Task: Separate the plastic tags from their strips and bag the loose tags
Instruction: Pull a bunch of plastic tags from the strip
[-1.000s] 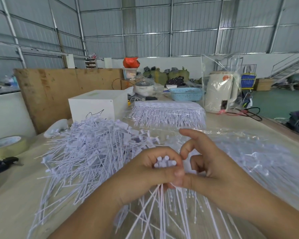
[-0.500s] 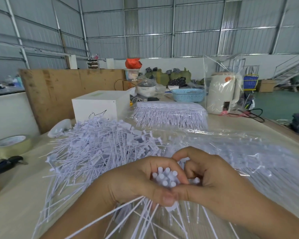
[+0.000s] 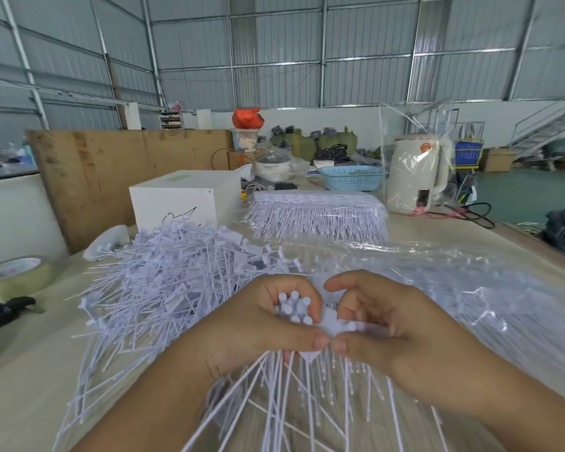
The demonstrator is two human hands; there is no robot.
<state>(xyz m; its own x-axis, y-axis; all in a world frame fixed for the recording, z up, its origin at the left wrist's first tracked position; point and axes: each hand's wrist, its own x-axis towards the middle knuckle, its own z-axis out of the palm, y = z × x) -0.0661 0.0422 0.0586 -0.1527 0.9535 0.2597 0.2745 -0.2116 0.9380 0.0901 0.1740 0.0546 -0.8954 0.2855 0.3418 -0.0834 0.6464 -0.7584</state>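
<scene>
Left hand (image 3: 258, 324) is curled round a bundle of thin white plastic tags (image 3: 294, 308), heads up, stems fanning down toward the camera. Right hand (image 3: 382, 324) touches it thumb to thumb, pinching a flat white plastic strip (image 3: 331, 321) with tags hanging below. The strip lies just right of the bundle, long axis running left to right; tag stems run roughly at right angles to it. The next tag to be pulled is judged nearer the left hand. A loose white tag pile (image 3: 163, 282) lies left on the beige surface (image 3: 20, 402); a clear plastic bag (image 3: 470, 288) lies right. Against the earlier frames, both hands sit lower and closer, the right index finger curled further in.
</scene>
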